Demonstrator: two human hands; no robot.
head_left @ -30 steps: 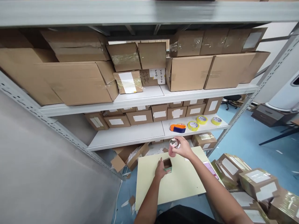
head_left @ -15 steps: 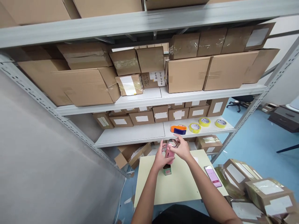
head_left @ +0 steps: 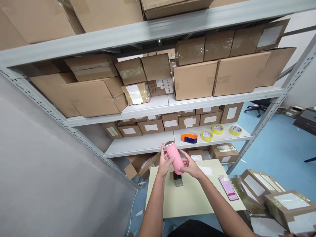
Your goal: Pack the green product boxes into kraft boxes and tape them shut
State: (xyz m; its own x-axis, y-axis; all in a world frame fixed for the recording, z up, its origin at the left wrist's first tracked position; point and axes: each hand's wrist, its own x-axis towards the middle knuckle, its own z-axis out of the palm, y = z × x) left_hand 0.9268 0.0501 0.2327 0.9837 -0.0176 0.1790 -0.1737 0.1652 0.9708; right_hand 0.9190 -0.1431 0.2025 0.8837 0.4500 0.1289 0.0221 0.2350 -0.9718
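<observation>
A pink bottle [head_left: 174, 157] with a shiny metal-looking top is held tilted above the table, its top toward the upper left. Around its left side wrap the fingers and thumb of my left hand [head_left: 164, 164]. My right hand [head_left: 190, 167] grips the lower right side near the base. Just beneath the bottle, a small green box [head_left: 178, 182] stands on the pale yellow table [head_left: 187, 202], its dark opening facing up.
A phone [head_left: 228, 189] with a lit pink screen lies at the table's right edge, and a white paper [head_left: 206, 171] at its back. Tape rolls [head_left: 217, 129] and an orange-and-blue tape dispenser [head_left: 189, 138] rest on the shelf [head_left: 138, 144]. Cardboard boxes [head_left: 288, 205] are piled on the right.
The bottle has turned from pointing away to lying tilted with its side toward me. My right hand has moved from its top end down to its base.
</observation>
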